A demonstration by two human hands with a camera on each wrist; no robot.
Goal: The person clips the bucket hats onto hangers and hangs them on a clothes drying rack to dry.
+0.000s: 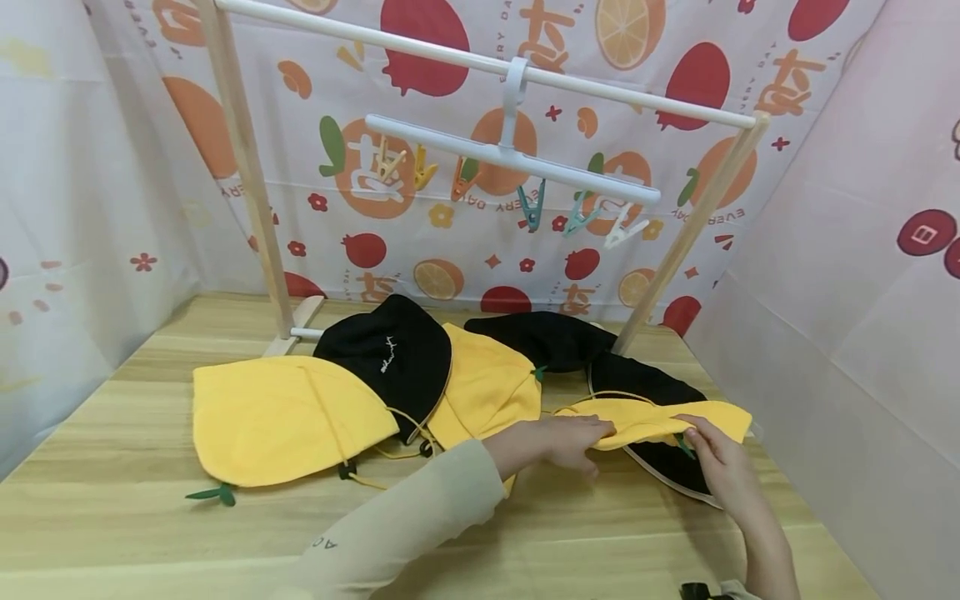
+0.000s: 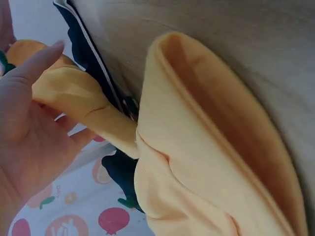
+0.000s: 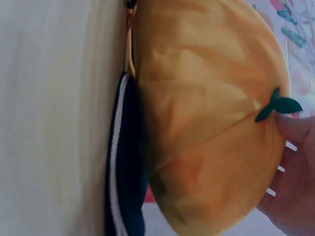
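Head view: right hand (image 1: pixel 722 467) pinches a creased, rounded yellow cloth hat (image 1: pixel 641 422) that the loose-fingered left hand (image 1: pixel 570 440) touches.

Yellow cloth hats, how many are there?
3: one yellow cloth hat on the left, one in the middle, one on the right, held by the right hand. Others may be hidden.

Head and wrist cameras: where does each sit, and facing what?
Head: worn on the head, facing forward and down at the clothes rack and hats; left hand, right hand and sleeves show.
Left wrist: worn there, facing the left hand gripping a yellow hat, another hat nearer.
Right wrist: worn there, facing the right hand and that hat's sprout.
Head and right wrist share the sprout.
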